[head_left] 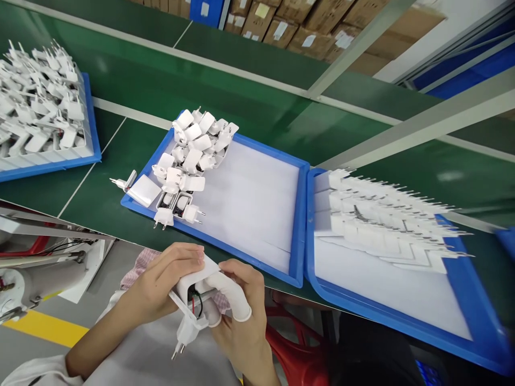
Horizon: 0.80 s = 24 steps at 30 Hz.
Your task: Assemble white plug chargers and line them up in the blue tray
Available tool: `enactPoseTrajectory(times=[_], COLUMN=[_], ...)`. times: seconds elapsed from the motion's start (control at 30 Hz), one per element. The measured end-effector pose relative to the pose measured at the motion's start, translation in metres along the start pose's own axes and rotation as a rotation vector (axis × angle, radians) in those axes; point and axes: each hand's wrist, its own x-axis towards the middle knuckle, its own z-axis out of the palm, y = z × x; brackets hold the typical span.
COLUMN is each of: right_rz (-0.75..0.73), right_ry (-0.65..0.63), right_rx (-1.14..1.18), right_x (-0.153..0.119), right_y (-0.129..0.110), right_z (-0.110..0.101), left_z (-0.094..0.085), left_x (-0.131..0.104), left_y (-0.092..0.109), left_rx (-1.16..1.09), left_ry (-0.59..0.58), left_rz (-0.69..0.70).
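Observation:
Both hands hold one white plug adapter [188,328] in front of the body, below the bench edge. Its two-pin plug points down, and red and dark wires show inside the open housing. My left hand [163,281] is closed on its left and upper side. My right hand [243,311], with white finger covers on some fingers, grips it from the right. Beyond the hands, a blue-rimmed tray [257,267] bears a heap of white adapters [193,155] on its left part. One more adapter [124,183] lies over that tray's left edge.
At the right, another blue tray [402,316] holds rows of white adapters [386,220], pins outward. A full bin of plugs [40,102] stands far left. Metal posts [434,115] rise behind the bench. A red stool [298,359] is below.

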Motion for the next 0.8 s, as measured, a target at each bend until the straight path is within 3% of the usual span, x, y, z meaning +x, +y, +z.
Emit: enactPoseTrajectory(times=[0.23,0.47,0.8], right_rz=[-0.023,-0.001,-0.035], right_ry=[-0.031,0.096,-0.028], right_rx=[-0.074,-0.07,-0.047], right_x=[-0.003,-0.009,0.0], right_y=[0.004,0.0,0.006], right_z=[0.004,0.017,0.016], left_z=[0.002,0.001,-0.001], left_x=[-0.001,-0.005,-0.005], left_y=[-0.002,-0.006,-0.008], left_rx=[0.01,-0.045,-0.006], left_ry=[0.024,0.034,0.013], left_rz=[-0.02,-0.055,-0.064])
